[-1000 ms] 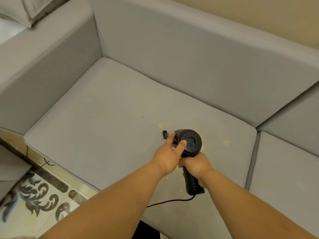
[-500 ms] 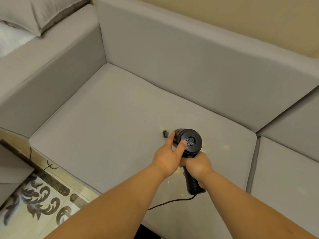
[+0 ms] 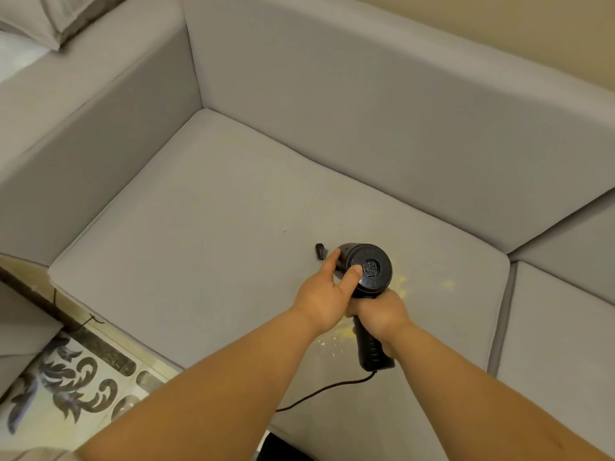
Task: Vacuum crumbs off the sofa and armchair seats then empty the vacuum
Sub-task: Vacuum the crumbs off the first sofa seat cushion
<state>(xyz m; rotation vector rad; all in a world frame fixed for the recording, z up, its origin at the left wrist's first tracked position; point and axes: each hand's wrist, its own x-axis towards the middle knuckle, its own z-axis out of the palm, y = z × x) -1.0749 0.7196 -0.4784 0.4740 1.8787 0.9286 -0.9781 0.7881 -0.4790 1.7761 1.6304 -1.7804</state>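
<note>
Head view, looking down at a grey sofa [image 3: 332, 111] seat [image 3: 199, 244]

Black vacuum [image 3: 367, 271] low over the seat, round back end with a small grille facing up

Right hand [image 3: 381, 312] wrapped round the vacuum's handle, fingers curled tight, gripping it

Left hand [image 3: 324, 294] laid on the side of the vacuum's body, thumb pressed on the round back end, fingers [image 3: 332, 257] bent round the far side, holding on

Small black nozzle [image 3: 320, 251] poking out past the left fingers, tip down by the seat; touching the cloth or not, cannot tell

Thin black cord [image 3: 332, 389] hanging from the bottom of the handle, running left across the seat and under the left arm

Yellow crumbs [image 3: 447, 284] on the seat just right of the vacuum, more crumbs below the hands near the handle, a tiny dark speck further up the seat

Tall grey backrest behind the seat, grey armrest [image 3: 83, 144] on the left, next seat cushion [image 3: 559, 344] on the right with a narrow gap between the two

Grey pillow [image 3: 60, 18] at the top left corner, past the armrest

Tiled floor [image 3: 66, 377] at the bottom left, light with dark swirly leaf shapes

Beige wall [image 3: 532, 31] at the top right, behind the sofa
</note>
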